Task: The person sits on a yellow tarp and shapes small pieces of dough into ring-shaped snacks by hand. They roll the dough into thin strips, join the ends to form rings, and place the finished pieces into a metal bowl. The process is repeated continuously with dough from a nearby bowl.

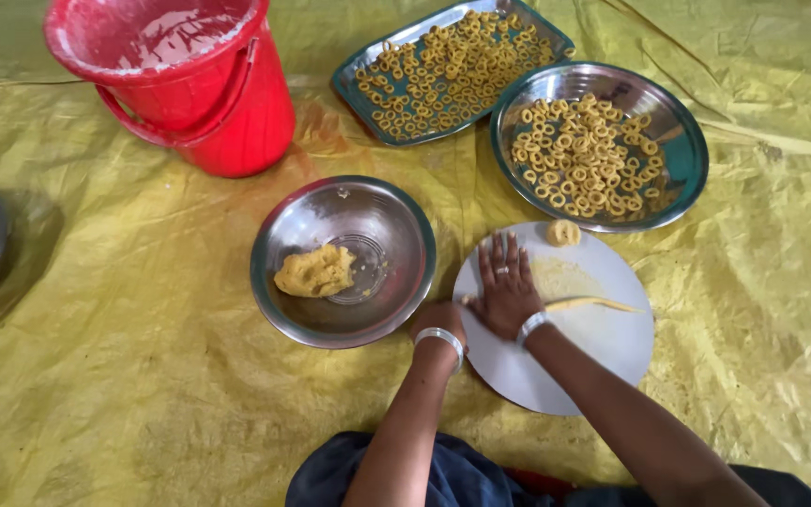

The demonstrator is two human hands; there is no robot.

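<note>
right hand flat, fingers spread, pressing dough strip on round board | left hand curled at board's left edge, grip unclear | bowl just left | bare sheet near-left

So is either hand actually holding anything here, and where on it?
Nothing is gripped. The right hand lies flat on a dough strand, over its left end; the left hand rests on the white board.

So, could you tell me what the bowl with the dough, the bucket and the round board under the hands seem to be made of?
The bowl looks like polished steel: a mirror-like silver wall with bright reflections. The bucket seems to be glossy red plastic, with a moulded rim and matching handle, whitish residue inside. The round board is matte pale grey; plastic or coated metal, I cannot tell. The right hand presses flat on it.
</note>
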